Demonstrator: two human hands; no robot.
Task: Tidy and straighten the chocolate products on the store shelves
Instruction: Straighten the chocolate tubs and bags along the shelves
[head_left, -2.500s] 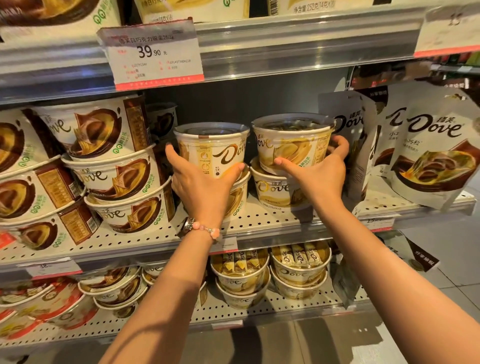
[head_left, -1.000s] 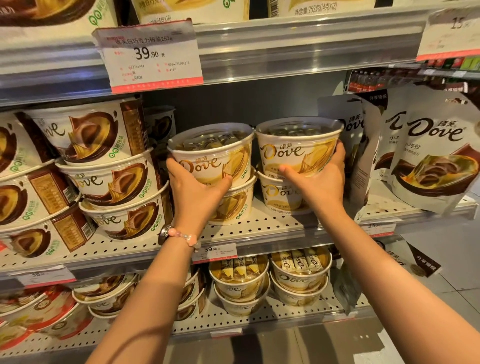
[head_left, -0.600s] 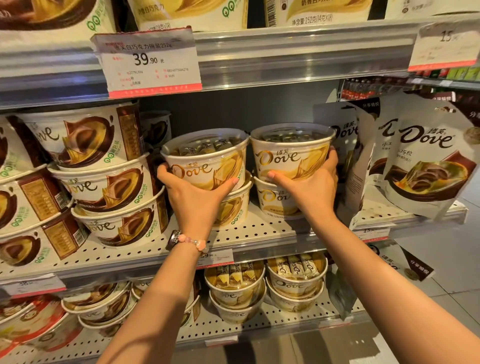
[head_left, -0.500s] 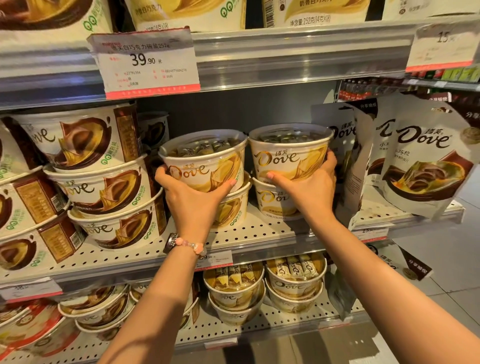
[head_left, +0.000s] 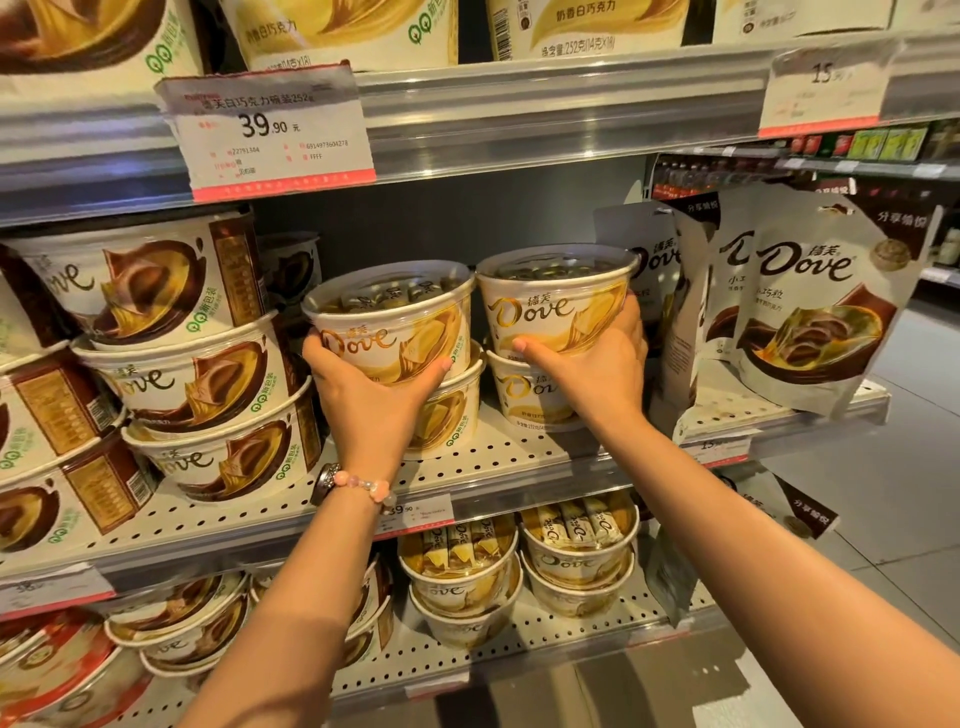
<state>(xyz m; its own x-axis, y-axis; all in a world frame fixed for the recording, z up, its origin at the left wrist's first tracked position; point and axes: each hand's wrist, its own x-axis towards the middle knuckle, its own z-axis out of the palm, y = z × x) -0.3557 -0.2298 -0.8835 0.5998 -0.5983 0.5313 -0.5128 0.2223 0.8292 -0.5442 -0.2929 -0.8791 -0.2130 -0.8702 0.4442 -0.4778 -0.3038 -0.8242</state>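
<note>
Two stacks of gold-and-white Dove tubs stand on the middle shelf (head_left: 519, 457). My left hand (head_left: 371, 395) grips the upper left tub (head_left: 395, 322), which is tilted forward so its clear lid shows. That tub rests on a lower tub (head_left: 447, 415). My right hand (head_left: 592, 364) grips the upper right tub (head_left: 556, 301), upright on its own lower tub (head_left: 524, 395). Both upper tubs show the Dove logo to the front and their rims nearly touch.
Brown Dove tubs (head_left: 176, 374) are stacked three high at the left, close to my left hand. Dove pouches (head_left: 821, 306) lean at the right of the shelf. More gold tubs (head_left: 519, 566) sit on the shelf below. A 39.90 price tag (head_left: 270, 130) hangs above.
Both upper tubs were turned until their Dove logos face front. The left tub now tilts forward. My hands stay on the tubs, and the view has shifted slightly upward.
</note>
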